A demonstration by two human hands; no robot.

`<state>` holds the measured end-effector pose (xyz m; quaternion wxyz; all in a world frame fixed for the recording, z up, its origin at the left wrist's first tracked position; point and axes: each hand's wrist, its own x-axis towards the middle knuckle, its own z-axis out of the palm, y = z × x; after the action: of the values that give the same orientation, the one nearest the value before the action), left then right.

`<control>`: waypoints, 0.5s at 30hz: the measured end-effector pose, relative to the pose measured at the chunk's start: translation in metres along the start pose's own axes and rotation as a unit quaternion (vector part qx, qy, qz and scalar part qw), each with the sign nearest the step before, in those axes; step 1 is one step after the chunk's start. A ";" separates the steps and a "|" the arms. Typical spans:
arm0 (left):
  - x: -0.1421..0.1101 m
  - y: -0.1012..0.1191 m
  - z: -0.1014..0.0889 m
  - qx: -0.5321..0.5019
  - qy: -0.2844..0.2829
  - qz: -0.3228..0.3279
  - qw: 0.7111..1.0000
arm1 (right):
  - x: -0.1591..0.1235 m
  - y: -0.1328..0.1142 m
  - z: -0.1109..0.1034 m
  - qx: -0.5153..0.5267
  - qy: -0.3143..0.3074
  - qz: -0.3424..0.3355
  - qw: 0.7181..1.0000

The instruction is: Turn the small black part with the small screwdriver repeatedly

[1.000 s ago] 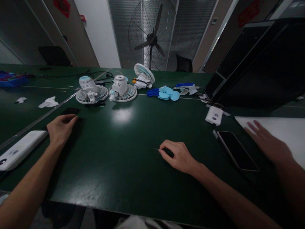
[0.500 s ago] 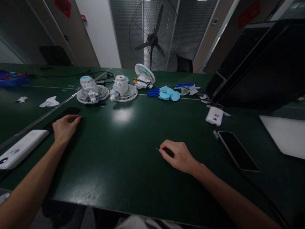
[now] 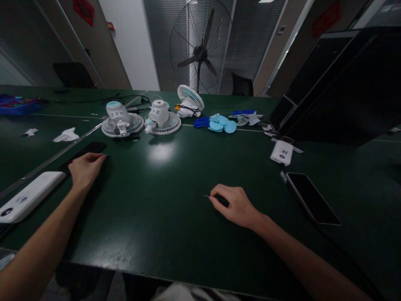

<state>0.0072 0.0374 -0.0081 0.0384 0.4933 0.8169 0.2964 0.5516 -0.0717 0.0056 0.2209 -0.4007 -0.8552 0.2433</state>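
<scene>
My right hand (image 3: 236, 205) rests low over the green table (image 3: 156, 234), thumb and forefinger pinched on a thin, needle-like piece (image 3: 206, 195) that points left. It is too small to tell its exact kind. Farther left, my left hand (image 3: 86, 167) is closed in a pinch beside a dark flat phone-like object (image 3: 90, 147). Whether anything sits between those fingertips is hidden. A long white device (image 3: 31, 196) with a dark round mark lies left of that wrist.
Small white fans (image 3: 123, 121) stand at the back, near blue fan blades (image 3: 222, 124) and blue gloves (image 3: 202, 122). To the right lie a white power bank (image 3: 282, 153), a phone (image 3: 313, 198) and a large black monitor-like panel (image 3: 341, 88). White scraps (image 3: 66, 135) lie left.
The pale flat panel at the right edge is no longer seen. My left fingers look slightly closer together. My right hand and its thin piece have stayed in place.
</scene>
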 end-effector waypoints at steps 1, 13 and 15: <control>0.001 -0.001 0.000 -0.003 0.003 -0.001 1.000 | 0.000 0.000 0.000 -0.004 0.001 -0.001 1.000; -0.003 0.011 0.001 -0.012 0.040 -0.040 0.998 | 0.000 -0.003 -0.001 -0.015 0.005 -0.001 1.000; -0.001 0.008 0.002 0.003 0.025 -0.014 1.000 | 0.000 -0.004 -0.001 -0.019 0.006 0.001 1.000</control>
<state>0.0150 0.0401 -0.0056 0.0203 0.4742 0.8254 0.3056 0.5504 -0.0737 0.0088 0.2179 -0.4069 -0.8581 0.2252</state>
